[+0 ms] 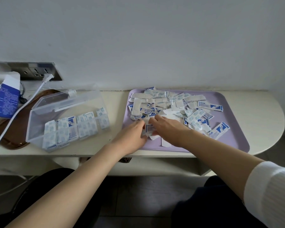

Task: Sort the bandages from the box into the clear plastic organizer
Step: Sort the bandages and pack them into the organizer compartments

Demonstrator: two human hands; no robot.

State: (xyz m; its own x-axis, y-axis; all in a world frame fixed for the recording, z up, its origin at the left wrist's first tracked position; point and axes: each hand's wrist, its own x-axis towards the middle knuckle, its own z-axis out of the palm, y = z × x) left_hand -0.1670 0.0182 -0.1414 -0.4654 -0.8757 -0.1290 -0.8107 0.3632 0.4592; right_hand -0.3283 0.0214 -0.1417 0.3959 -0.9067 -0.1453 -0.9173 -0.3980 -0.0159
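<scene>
A heap of white and blue wrapped bandages (174, 106) covers the lilac tray (234, 139). My left hand (133, 137) holds a small stack of bandages (149, 129) at the tray's near left corner. My right hand (166, 127) lies just right of that stack, fingertips touching it. The clear plastic organizer (39, 119) stands open to the left, its lid tipped back, with rows of bandages (77, 127) standing in its compartments. The opened blue and white bandage box (7, 97) is at the far left.
A brown tray (11, 137) lies under the organizer's left side. A white cable (23, 106) runs from the wall socket (38, 72) across the brown tray and off the table's front edge. The table's right end is rounded. My knees are below the table.
</scene>
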